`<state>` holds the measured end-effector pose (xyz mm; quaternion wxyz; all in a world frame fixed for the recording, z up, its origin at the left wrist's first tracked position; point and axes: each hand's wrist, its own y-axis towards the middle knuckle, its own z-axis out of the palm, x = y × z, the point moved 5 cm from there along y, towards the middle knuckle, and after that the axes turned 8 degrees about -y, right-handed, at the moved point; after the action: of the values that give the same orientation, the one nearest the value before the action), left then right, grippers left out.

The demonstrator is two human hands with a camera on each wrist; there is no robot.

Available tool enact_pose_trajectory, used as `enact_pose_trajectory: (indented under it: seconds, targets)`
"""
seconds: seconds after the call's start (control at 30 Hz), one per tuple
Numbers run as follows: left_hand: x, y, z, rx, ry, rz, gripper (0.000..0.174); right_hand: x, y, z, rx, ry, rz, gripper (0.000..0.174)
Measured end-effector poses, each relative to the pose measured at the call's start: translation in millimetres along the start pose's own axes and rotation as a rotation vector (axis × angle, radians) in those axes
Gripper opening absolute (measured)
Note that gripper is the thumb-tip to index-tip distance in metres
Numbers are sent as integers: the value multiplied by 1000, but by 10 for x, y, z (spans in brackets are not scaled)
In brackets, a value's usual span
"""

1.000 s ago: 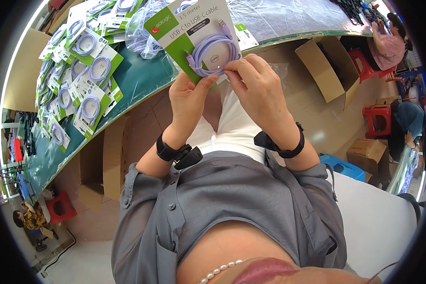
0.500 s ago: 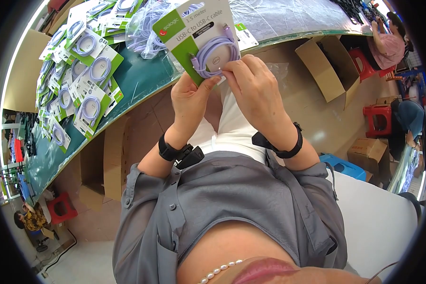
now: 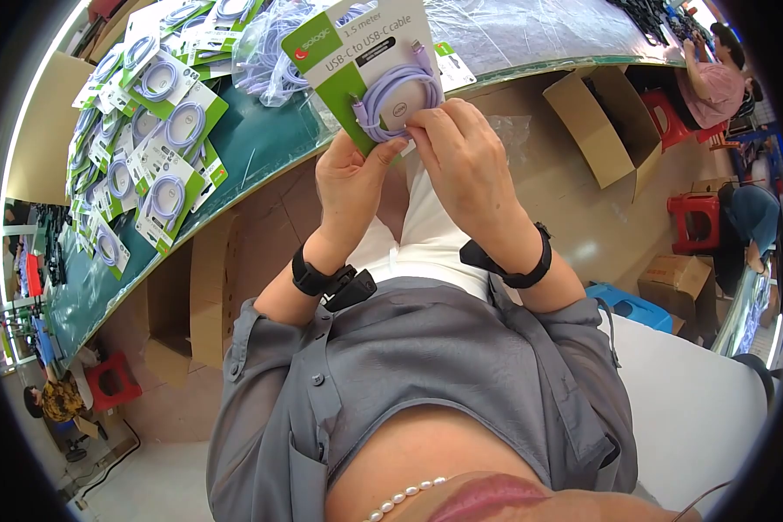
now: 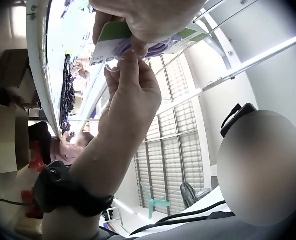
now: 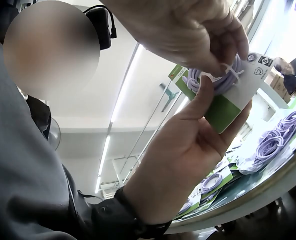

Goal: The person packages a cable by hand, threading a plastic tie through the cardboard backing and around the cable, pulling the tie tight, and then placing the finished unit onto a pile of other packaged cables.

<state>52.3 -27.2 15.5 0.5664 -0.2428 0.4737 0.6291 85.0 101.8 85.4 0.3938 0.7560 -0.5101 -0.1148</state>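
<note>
A green and white packaging card (image 3: 332, 91) printed "USB-C to USB-C cable" stands tilted up before me in the head view. A coiled lilac cable (image 3: 371, 109) is fastened to its front. My left hand (image 3: 348, 183) grips the card's lower edge, thumb in front and fingers behind. At the coil's lower right, my right hand (image 3: 471, 165) pinches with thumb and forefinger. The right wrist view shows a thin white tie (image 5: 234, 73) around the cable, right at the right hand's fingertips. Part of the coil is hidden behind those fingers.
Many carded lilac cables (image 3: 161, 130) lie piled on the green table (image 3: 244, 152) at left. Behind the held card is a clear plastic bag (image 3: 265, 65) of loose cables. Cardboard boxes (image 3: 596, 130) stand beyond the table edge, and other people sit farther off.
The card and both hands have shifted slightly to the right, and the card has tilted a little. Both hands keep their hold, the right fingertips staying at the coil's lower right.
</note>
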Motion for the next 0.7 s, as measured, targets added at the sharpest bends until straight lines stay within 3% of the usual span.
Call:
enact_pose_trajectory:
  seconds: [0.33,0.57,0.7]
  targets:
    - [34,34,3,-24,-198,-105,24,-24,-6,7,6,64,59,13]
    - [-26,0,9,25,-22,29,23,-5,-35,56,2,40,51,12]
    - [-2,-55,17,14,8,-3,21,-37,-53,122,24,36,43,12]
